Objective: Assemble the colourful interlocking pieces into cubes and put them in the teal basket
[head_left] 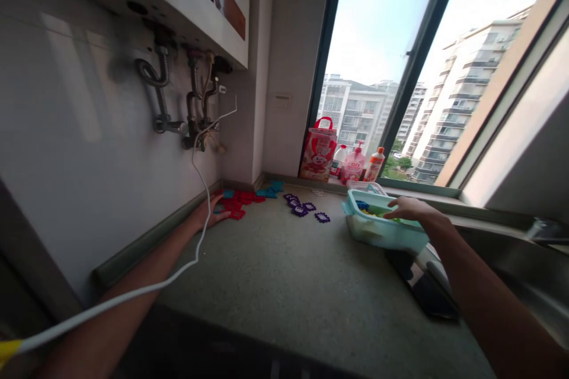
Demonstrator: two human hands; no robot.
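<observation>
My left hand [212, 211] rests at the far left of the counter with its fingers apart, beside and partly on several red pieces [242, 198]. Blue pieces [271, 189] lie just right of the red ones, near the wall. Several purple pieces with white marks [299, 206] are spread on the middle of the counter. My right hand [409, 208] reaches over the rim of a light teal container [377, 231], fingers spread and pointing left. Inside the container are blue, yellow and green pieces.
A dark phone [424, 287] lies on the counter [284, 278] below the container. The sink [507, 260] is at the right. Bottles [354, 164] and a red bag [319, 153] stand on the windowsill. A white cable [178, 275] crosses in front of my left arm.
</observation>
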